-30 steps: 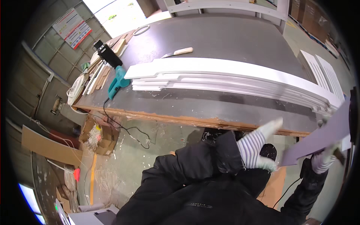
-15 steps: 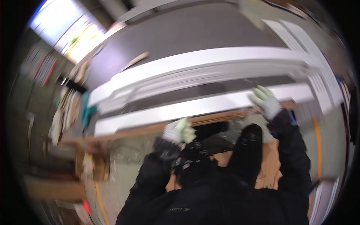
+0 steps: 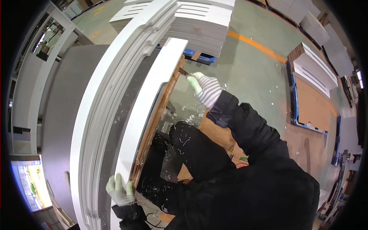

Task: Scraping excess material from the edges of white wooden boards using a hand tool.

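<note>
A long white panel with a notched near edge lies along the table's rim. My left hand, in a striped, pale green-fingered glove, rests on its near end, fingers spread. Near the panel's far end, my gloved right hand is closed around a small dark tool, whose tip meets or nearly meets the brown edge beside the panel. The tool's exact kind is hard to make out; its handle is hidden in the glove. Beyond the panel runs a row of white grooved strips, stacked side by side.
The dark tabletop extends left. A stack of white panels stands on a blue pallet ahead. Another pallet with cardboard is at right. White scraps litter the floor and my black trousers; brown cardboard lies below.
The view has swung right. My left hand, earlier curled at the panel's edge, now lies spread on the panel. My right hand, earlier flat on the panel, now grips the tool at its edge.
</note>
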Action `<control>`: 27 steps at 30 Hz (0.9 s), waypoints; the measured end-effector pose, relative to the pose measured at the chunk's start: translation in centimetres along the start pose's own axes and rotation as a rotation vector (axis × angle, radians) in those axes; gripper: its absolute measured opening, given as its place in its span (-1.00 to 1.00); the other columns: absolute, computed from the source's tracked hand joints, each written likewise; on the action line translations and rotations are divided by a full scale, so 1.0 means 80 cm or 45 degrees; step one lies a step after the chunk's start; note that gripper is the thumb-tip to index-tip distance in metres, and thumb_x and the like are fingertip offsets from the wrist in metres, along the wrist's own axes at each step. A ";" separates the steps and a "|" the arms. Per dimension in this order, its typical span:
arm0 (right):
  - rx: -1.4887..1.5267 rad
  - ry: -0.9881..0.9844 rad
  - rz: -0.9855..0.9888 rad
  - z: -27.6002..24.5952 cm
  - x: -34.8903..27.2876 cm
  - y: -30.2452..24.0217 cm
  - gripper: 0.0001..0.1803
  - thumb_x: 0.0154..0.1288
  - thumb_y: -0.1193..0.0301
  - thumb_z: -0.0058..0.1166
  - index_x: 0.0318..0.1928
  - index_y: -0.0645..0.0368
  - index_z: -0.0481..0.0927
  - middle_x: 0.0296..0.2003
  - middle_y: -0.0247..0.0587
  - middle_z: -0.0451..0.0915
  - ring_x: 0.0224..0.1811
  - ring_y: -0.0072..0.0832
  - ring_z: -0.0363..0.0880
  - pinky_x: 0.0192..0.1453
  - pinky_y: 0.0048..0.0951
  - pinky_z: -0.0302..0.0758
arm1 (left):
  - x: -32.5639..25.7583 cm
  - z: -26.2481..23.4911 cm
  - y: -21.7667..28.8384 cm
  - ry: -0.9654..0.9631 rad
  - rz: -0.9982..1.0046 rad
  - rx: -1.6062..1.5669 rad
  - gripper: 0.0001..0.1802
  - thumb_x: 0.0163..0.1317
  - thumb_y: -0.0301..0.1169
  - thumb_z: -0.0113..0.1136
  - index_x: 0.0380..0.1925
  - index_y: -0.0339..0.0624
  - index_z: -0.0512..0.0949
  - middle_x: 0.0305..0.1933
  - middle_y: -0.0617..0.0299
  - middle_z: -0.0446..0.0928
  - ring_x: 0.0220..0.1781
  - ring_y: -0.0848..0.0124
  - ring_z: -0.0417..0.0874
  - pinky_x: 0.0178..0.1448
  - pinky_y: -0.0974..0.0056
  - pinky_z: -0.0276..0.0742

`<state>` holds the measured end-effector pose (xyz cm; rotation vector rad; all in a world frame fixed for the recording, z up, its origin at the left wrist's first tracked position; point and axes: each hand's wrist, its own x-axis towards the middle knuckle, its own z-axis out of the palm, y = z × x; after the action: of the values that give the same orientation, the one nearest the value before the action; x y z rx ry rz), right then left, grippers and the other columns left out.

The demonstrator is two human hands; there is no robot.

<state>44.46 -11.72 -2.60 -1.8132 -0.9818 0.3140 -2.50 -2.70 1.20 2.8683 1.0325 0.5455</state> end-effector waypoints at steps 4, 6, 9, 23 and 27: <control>-0.387 -0.147 -0.130 0.020 0.026 -0.002 -0.68 0.48 0.20 -0.07 -0.14 0.21 0.57 -0.47 -0.05 0.59 -0.46 -0.19 0.59 -0.38 -0.27 0.51 | -0.026 0.006 -0.018 0.001 0.026 0.015 -0.37 0.09 -0.26 0.35 0.16 -0.29 0.45 0.13 -0.16 0.40 0.09 -0.08 0.43 0.18 -0.08 0.37; -0.573 -0.181 -0.297 0.027 0.041 0.003 -0.63 0.50 0.12 -0.11 -0.20 0.17 0.56 -0.49 -0.04 0.59 -0.47 -0.21 0.60 -0.38 -0.26 0.51 | -0.029 0.001 -0.022 -0.032 0.047 0.055 -0.38 0.12 -0.23 0.33 0.16 -0.28 0.45 0.15 -0.16 0.39 0.08 -0.06 0.42 0.17 -0.08 0.37; -0.491 -0.189 0.173 0.008 0.105 0.025 -0.57 0.51 0.06 -0.15 -0.23 0.17 0.56 -0.49 -0.04 0.59 -0.47 -0.23 0.61 -0.39 -0.26 0.52 | -0.038 -0.003 -0.027 -0.064 0.053 0.113 -0.39 0.19 -0.14 0.27 0.17 -0.25 0.44 0.17 -0.17 0.36 0.06 -0.03 0.43 0.15 -0.08 0.38; -0.506 0.292 0.146 -0.033 0.175 0.078 -0.47 0.49 -0.05 -0.24 -0.14 0.14 0.60 -0.61 0.04 0.56 -0.54 -0.08 0.61 -0.42 -0.11 0.50 | -0.028 -0.003 -0.023 -0.121 0.054 0.090 -0.41 0.30 -0.14 0.20 0.21 -0.27 0.41 0.18 -0.16 0.36 0.12 -0.07 0.42 0.18 -0.09 0.38; -0.244 0.110 -0.498 0.008 0.162 0.094 -0.49 0.46 -0.07 -0.21 -0.09 0.06 0.61 -0.48 0.13 0.63 -0.38 -0.01 0.67 -0.27 -0.14 0.56 | -0.031 -0.005 -0.022 -0.132 0.009 0.117 -0.40 0.28 -0.16 0.22 0.22 -0.28 0.40 0.18 -0.17 0.36 0.12 -0.05 0.43 0.17 -0.07 0.40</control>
<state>55.91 -2.95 -6.58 -1.7381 -1.3111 -0.1024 -5.51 -2.91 0.56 2.9444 1.0585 0.3543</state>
